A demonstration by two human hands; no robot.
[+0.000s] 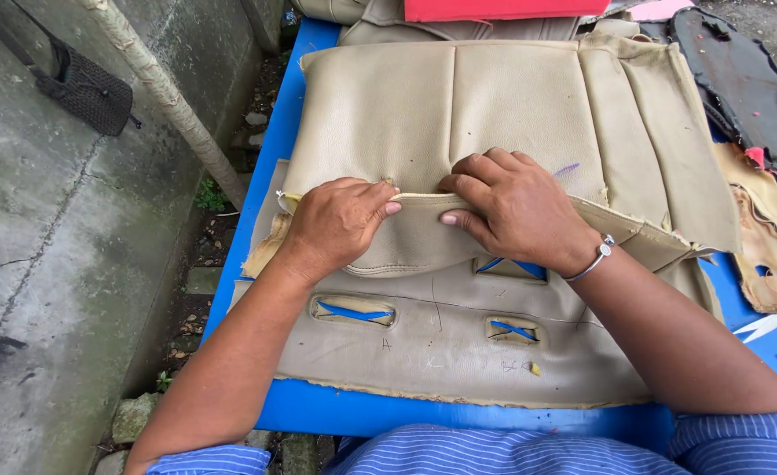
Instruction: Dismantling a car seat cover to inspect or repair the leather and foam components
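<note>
while the beige seat cover [512, 105] lies spread on the blue table [318, 413], the left hand [336, 222] and right hand [512, 207] both pinch its folded seam edge [419, 200], fingers curled closed over it, thumbs nearly touching.

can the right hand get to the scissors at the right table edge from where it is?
Probably yes. The right hand presses the tan cover's folded edge; the scissors lie uncovered on the blue table to its right, nothing between.
</note>
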